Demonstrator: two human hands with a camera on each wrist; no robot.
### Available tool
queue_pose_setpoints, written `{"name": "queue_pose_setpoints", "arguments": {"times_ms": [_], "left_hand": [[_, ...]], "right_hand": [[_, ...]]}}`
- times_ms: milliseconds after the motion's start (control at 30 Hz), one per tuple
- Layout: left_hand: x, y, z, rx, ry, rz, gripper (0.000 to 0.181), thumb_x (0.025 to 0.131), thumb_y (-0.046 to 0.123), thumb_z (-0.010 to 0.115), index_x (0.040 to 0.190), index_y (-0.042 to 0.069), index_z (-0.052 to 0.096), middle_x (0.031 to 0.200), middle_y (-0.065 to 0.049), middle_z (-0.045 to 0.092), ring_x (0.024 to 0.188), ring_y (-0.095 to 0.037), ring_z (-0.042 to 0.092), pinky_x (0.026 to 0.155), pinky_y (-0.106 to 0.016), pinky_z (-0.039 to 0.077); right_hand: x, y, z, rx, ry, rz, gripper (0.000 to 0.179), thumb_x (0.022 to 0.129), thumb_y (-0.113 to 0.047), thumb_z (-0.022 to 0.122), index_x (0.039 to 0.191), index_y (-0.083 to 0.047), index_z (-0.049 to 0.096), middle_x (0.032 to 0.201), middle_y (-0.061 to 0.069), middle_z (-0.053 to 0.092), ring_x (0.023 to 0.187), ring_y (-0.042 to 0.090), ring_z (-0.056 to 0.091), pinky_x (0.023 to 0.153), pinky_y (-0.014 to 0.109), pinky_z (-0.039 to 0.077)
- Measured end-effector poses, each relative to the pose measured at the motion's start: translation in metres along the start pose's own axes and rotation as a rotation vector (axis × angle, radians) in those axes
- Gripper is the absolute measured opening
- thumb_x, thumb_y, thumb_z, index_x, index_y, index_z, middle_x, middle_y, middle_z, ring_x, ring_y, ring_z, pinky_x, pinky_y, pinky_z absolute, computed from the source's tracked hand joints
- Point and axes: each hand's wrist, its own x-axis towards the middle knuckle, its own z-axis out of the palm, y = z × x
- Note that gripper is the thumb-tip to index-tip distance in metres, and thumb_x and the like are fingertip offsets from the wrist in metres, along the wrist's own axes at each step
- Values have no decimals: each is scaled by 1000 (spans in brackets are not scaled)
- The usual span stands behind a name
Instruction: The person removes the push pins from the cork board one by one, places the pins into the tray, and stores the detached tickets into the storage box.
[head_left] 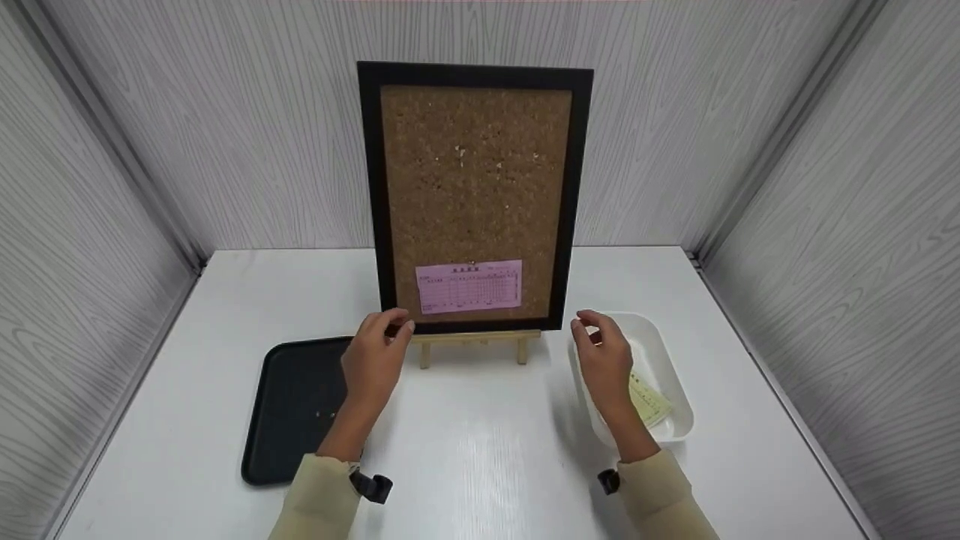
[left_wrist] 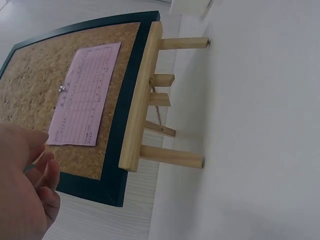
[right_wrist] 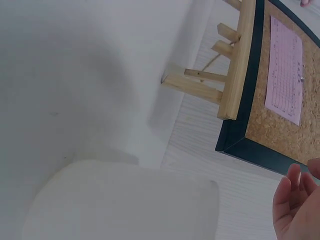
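A cork board (head_left: pixel 480 180) in a black frame leans upright on a small wooden easel (head_left: pixel 472 337). A pink printed slip (head_left: pixel 469 286) is fixed near the board's bottom; a small metallic pin (left_wrist: pixel 62 89) shows at its upper edge in the left wrist view. My left hand (head_left: pixel 374 356) is at the frame's lower left corner, fingers loosely bent, holding nothing. On the other side, my right hand (head_left: pixel 604 358) hovers just right of the lower right corner, over the edge of a white tray (head_left: pixel 679 382). Its fingers are loosely bent as well, with nothing between them.
Yellow-green printed slips (head_left: pixel 649 401) lie in the white tray, partly hidden by the right wrist. A black tray (head_left: pixel 289 412) with tiny pieces in it sits on the left, under the left forearm. Grey wood-grain walls (head_left: pixel 847 225) enclose the white table (head_left: pixel 480 465).
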Motion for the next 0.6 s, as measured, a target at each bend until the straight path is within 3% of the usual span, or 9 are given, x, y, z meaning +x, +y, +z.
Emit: {"name": "queue_pose_setpoints", "arguments": {"times_ms": [233, 600], "left_hand": [[16, 14, 13, -29, 36, 28, 21, 97, 23, 69, 116, 14, 72, 111, -3, 67, 81, -18, 61, 65, -35, 46], [41, 32, 35, -31, 23, 76, 23, 94, 20, 73, 116, 13, 73, 112, -3, 69, 78, -18, 59, 64, -36, 46]], "right_hand": [[13, -10, 14, 76, -42, -42, 21, 97, -19, 68, 114, -6, 71, 105, 6, 71, 68, 14, 60, 59, 20, 47], [32, -25, 36, -1, -67, -179, 17, 97, -17, 68, 111, -7, 70, 101, 5, 69, 79, 13, 61, 66, 26, 51]]}}
